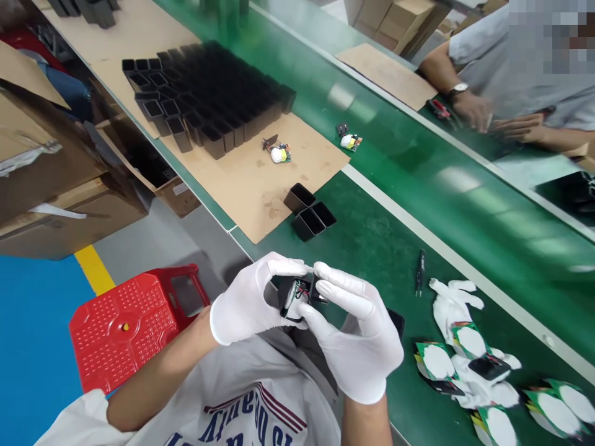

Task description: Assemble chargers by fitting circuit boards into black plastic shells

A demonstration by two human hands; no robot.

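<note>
Both my hands wear white gloves and meet in front of my body. With my left hand I grip a small black plastic case; white material and thin wires show at its opening. My right hand pinches a black end piece with metal prongs close against that opening. Whether the two parts touch is hidden by my fingers. Just beyond my hands, three black cases stand upright on the green table. Behind my right hand a dark object is partly covered.
Many black cases stand in rows on cardboard. Circuit boards lie nearby. Black tweezers, a spare glove and several white-coated boards lie at right. A red stool stands left; a co-worker's hands are across the belt.
</note>
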